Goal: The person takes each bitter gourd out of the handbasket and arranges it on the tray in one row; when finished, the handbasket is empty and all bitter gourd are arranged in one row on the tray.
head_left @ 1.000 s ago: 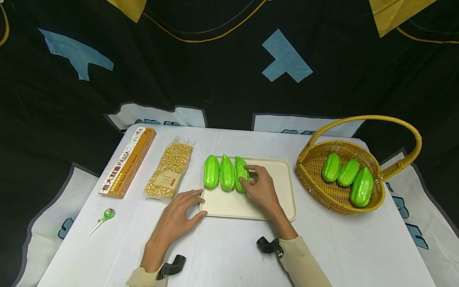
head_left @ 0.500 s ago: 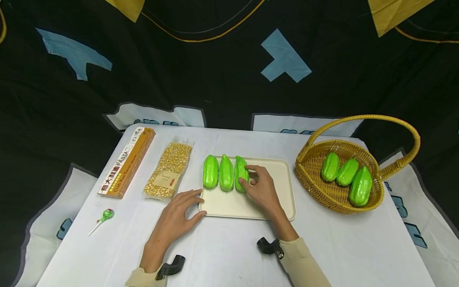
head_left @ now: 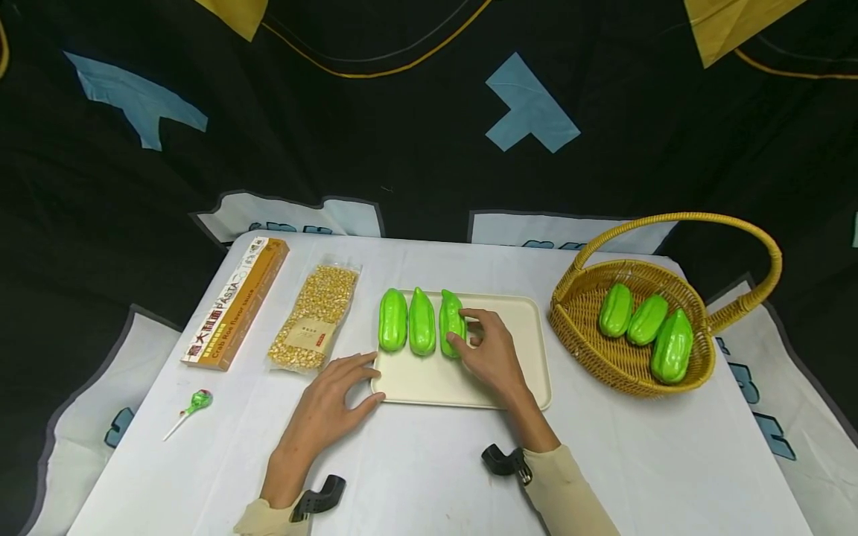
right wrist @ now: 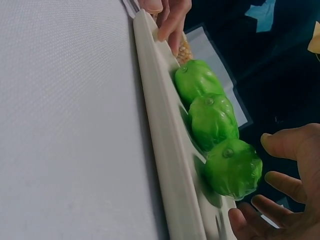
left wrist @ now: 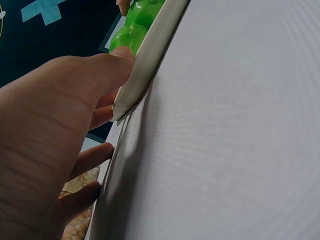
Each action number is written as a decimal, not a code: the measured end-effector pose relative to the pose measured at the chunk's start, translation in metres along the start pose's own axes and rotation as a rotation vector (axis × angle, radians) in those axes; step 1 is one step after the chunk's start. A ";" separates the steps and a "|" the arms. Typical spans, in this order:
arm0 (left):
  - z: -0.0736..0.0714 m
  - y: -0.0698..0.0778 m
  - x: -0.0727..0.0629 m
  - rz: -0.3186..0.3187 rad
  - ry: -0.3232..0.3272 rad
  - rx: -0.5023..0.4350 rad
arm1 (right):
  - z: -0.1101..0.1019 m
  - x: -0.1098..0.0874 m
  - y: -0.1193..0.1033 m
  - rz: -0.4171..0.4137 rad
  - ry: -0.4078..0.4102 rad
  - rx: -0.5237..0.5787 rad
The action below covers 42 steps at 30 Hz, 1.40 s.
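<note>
Three glossy green, ridged, gourd-shaped fruits lie side by side on a cream rectangular tray (head_left: 429,383), at its left and middle: the left fruit (head_left: 392,320), the middle fruit (head_left: 421,321) and the right fruit (head_left: 452,324). My right hand (head_left: 492,350) is beside the right fruit, thumb and fingers loosely bent. A small gap shows between the thumb and this fruit (right wrist: 233,169) in the right wrist view. My left hand (head_left: 328,402) is spread at the tray's near left corner, its thumb (left wrist: 112,70) and fingertips touching the rim.
A wicker basket (head_left: 576,357) with a tall handle stands at the right, holding three similar green fruits (head_left: 646,320). At the left are a bag of corn kernels (head_left: 322,298), a pasta box (head_left: 234,305) and a lollipop (head_left: 197,402). A dark curtain hangs behind the table.
The whole head view has shifted very slightly to the left. A sliver of space has opened between the middle and right fruits; both hands stay nearly in place.
</note>
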<state>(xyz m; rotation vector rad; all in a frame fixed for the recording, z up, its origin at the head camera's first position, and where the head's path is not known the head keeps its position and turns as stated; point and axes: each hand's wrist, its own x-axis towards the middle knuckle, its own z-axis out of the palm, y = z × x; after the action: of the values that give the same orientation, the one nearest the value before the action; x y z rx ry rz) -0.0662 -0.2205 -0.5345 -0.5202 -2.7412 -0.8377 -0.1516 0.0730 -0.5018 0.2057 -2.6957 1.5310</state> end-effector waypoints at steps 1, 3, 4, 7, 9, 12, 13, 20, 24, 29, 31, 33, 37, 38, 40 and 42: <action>0.000 0.000 0.000 0.000 0.000 0.000 | -0.001 0.000 0.000 0.001 0.002 -0.004; 0.000 -0.001 0.000 0.001 0.000 0.003 | -0.002 -0.001 -0.001 0.004 0.005 -0.012; 0.000 -0.001 0.000 0.001 0.001 0.006 | -0.003 -0.001 -0.001 0.001 0.006 -0.015; 0.000 -0.002 -0.001 0.002 -0.001 0.014 | -0.006 -0.001 -0.001 -0.003 0.011 -0.015; 0.000 -0.002 -0.001 0.006 -0.001 0.019 | -0.009 -0.002 -0.001 -0.005 0.014 -0.013; 0.000 -0.003 -0.001 0.016 0.002 0.020 | -0.014 -0.002 -0.001 -0.008 0.021 -0.002; 0.000 -0.003 -0.001 0.021 0.006 0.021 | -0.016 -0.003 -0.001 -0.010 0.025 0.003; 0.001 -0.004 0.000 0.046 0.016 0.017 | -0.031 -0.005 -0.002 -0.024 0.071 0.009; 0.001 -0.003 0.000 0.052 0.018 0.021 | -0.041 -0.010 -0.002 -0.021 0.098 0.002; 0.001 -0.003 -0.001 0.053 0.020 0.028 | -0.055 -0.018 -0.003 -0.031 0.129 0.015; 0.001 -0.003 -0.002 0.054 0.020 0.029 | -0.061 -0.021 -0.003 -0.047 0.142 0.019; 0.001 -0.003 -0.002 0.054 0.019 0.029 | -0.067 -0.024 -0.003 -0.064 0.158 0.028; 0.001 -0.002 -0.002 0.052 0.015 0.027 | -0.080 -0.028 -0.001 -0.086 0.183 0.047; 0.001 -0.003 -0.002 0.052 0.016 0.027 | -0.083 -0.029 -0.001 -0.084 0.189 0.049; 0.001 -0.002 -0.002 0.051 0.015 0.025 | -0.089 -0.030 0.001 -0.073 0.199 0.048; 0.001 -0.002 -0.002 0.051 0.013 0.025 | -0.094 -0.031 0.003 -0.054 0.209 0.037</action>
<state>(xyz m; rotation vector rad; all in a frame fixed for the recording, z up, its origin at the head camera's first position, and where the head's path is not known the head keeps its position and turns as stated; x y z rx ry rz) -0.0655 -0.2219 -0.5368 -0.5745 -2.7108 -0.7910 -0.1246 0.1587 -0.4591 0.1121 -2.4833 1.4967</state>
